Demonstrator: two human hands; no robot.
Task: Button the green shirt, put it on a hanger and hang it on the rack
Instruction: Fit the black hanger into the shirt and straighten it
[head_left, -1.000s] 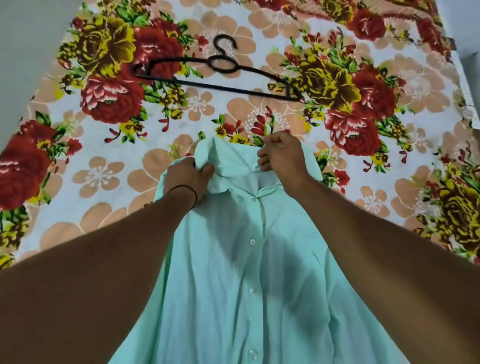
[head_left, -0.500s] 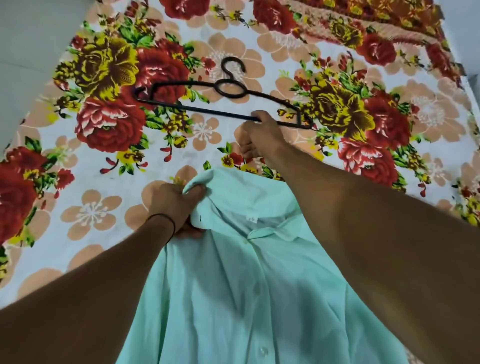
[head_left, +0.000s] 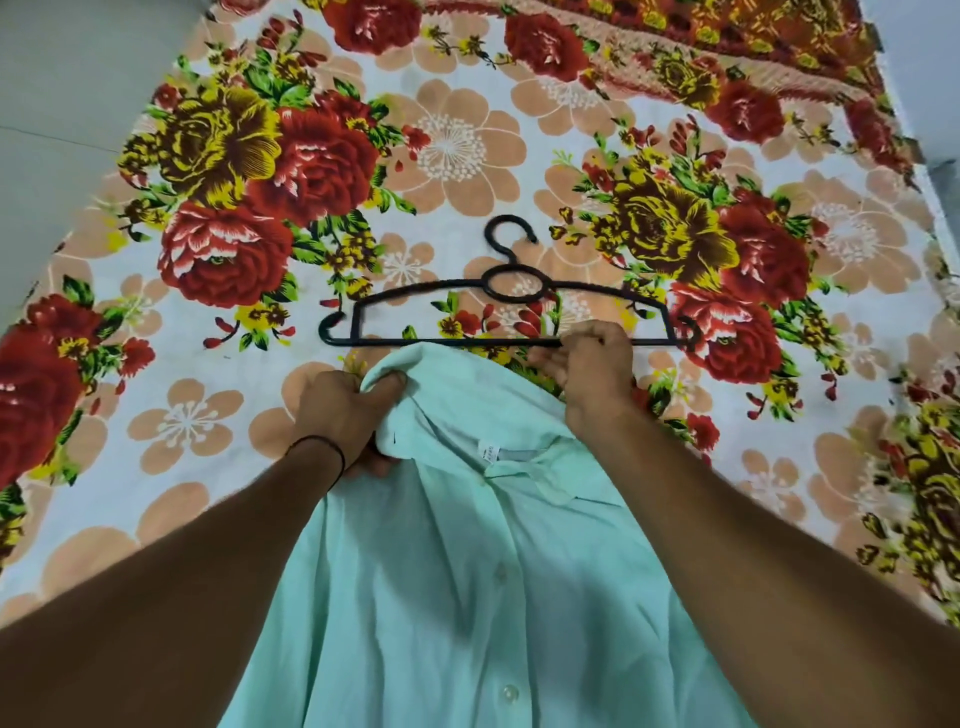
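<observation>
So the right hand (head_left: 587, 369) has its grip pinched on the bottom bar of the thin black plastic hanger (head_left: 441, 342), fingers curled round it a bit right of the bar's middle. The hanger lies flat on the floral bed sheet (head_left: 182, 415), its long axis runs straight left-to-right, and the hook (head_left: 506, 219) points away from the person. The mint green button-up shirt (head_left: 467, 597) sits on the near side of that grip, spread down toward the person, and the collar (head_left: 519, 462) opening is just left of and behind the right grip. The collar's top edge comes right up to the bar. The left hand (head_left: 340, 415) has its grip bunched on the left side of the collar, thumb on top, and lifts the fabric a little. The front looks buttoned as far as I can see, so I'd guess we're at the hanger step. What matters is that the hanger is crosswise to the neck hole, so one end probably needs tipping down into the collar first. The right hand already has the hanger, and the left looks set to hold the opening wide. The rack isn't in view.
</observation>
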